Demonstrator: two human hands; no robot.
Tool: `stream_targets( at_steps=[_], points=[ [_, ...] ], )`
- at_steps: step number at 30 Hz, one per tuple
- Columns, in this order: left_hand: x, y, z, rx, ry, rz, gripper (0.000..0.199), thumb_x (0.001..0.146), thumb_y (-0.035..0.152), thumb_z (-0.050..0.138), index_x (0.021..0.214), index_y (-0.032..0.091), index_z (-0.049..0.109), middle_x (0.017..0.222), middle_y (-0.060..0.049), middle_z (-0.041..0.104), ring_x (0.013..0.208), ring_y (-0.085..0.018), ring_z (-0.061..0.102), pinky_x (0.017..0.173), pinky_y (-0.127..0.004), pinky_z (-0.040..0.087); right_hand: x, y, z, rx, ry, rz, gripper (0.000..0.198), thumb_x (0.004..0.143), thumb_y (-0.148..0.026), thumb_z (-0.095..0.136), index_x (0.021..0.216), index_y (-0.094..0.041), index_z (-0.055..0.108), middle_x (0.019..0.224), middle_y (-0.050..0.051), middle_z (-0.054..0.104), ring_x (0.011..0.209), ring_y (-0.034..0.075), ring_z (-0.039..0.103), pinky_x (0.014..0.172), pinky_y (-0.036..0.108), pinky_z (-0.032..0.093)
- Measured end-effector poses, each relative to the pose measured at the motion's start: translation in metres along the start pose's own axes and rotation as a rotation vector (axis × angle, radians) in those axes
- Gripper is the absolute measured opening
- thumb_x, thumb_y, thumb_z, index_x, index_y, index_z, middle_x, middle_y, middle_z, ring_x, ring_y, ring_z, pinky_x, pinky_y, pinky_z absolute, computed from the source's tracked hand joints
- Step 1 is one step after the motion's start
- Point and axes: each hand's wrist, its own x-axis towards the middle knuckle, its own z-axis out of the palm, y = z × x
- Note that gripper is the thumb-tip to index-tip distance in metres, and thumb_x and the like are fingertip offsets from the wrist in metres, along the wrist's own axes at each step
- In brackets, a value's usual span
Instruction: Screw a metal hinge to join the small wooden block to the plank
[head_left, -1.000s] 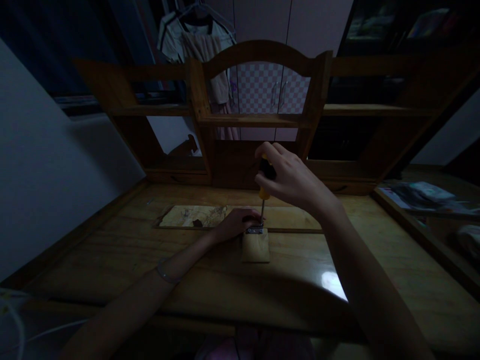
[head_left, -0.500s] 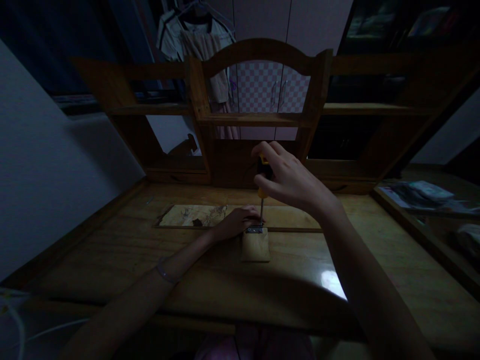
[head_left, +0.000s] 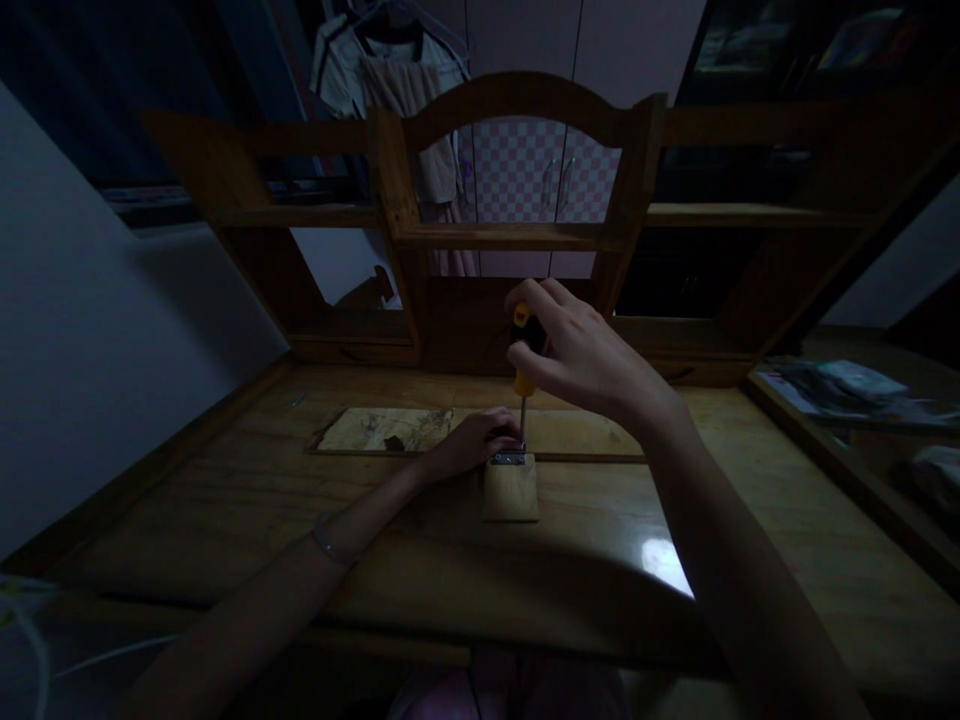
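Observation:
My right hand [head_left: 581, 345] is closed round a screwdriver [head_left: 523, 385] with a yellow and black handle. Its shaft points straight down, and the tip meets a small metal hinge [head_left: 510, 458]. That hinge lies along the far edge of a small square wooden block [head_left: 511, 495], where the block meets a long wooden board [head_left: 390, 428]. Beside the tip, the curled fingers of my left hand [head_left: 476, 440] press together at the hinge; what they pinch is partly hidden by the fingers themselves.
Everything lies on a wooden desk [head_left: 420, 560]. Behind it rises a wooden shelf unit [head_left: 510, 238] with open compartments. Papers and bags [head_left: 847, 390] are on a surface at the right. A white cable [head_left: 112, 655] runs at the lower left.
My right hand and the screwdriver have barely shifted, with the handle turned slightly in the fingers. My left fingers have moved slightly at the hinge. The block and board stay put.

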Motion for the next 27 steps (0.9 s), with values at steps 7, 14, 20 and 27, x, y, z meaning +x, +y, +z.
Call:
stream_targets(
  at_steps=[7, 14, 20, 27],
  points=[
    [-0.0003, 0.0001, 0.0001, -0.004, 0.02, 0.023, 0.005, 0.089, 0.02, 0.062, 0.091, 0.016, 0.066, 0.094, -0.003, 0.064, 0.09, -0.016, 0.061, 0.082, -0.026, 0.046, 0.0015, 0.0026, 0.0025, -0.021, 0.013, -0.018, 0.021, 0.09, -0.023, 0.051, 0.111, -0.022, 0.053, 0.111, 0.008, 0.059, 0.093, 0.023, 0.06, 0.084, 0.036, 0.044],
    [-0.0006, 0.0004, 0.0006, 0.001, 0.039, -0.004, 0.005, 0.088, 0.022, 0.064, 0.09, 0.017, 0.065, 0.092, -0.002, 0.064, 0.087, -0.016, 0.061, 0.08, -0.027, 0.046, 0.0, 0.0005, -0.0005, -0.019, -0.01, -0.009, 0.026, 0.092, -0.03, 0.049, 0.117, -0.023, 0.051, 0.115, 0.008, 0.059, 0.097, 0.026, 0.06, 0.085, 0.039, 0.044],
    [0.0003, 0.0032, 0.0002, -0.001, 0.044, -0.015, 0.004, 0.087, 0.021, 0.064, 0.087, 0.017, 0.064, 0.091, -0.002, 0.064, 0.086, -0.016, 0.061, 0.079, -0.027, 0.046, 0.0009, 0.002, 0.0014, -0.063, 0.029, 0.01, 0.024, 0.092, -0.028, 0.049, 0.116, -0.022, 0.052, 0.113, 0.008, 0.06, 0.096, 0.025, 0.06, 0.084, 0.037, 0.043],
    [-0.0004, 0.0077, -0.001, -0.017, 0.031, -0.037, 0.003, 0.086, 0.02, 0.063, 0.085, 0.017, 0.062, 0.088, -0.001, 0.063, 0.084, -0.016, 0.061, 0.078, -0.026, 0.046, 0.0001, 0.0, -0.0016, -0.002, -0.004, -0.002, 0.029, 0.09, -0.03, 0.05, 0.118, -0.023, 0.05, 0.117, 0.009, 0.059, 0.095, 0.025, 0.059, 0.086, 0.039, 0.043]
  ],
)
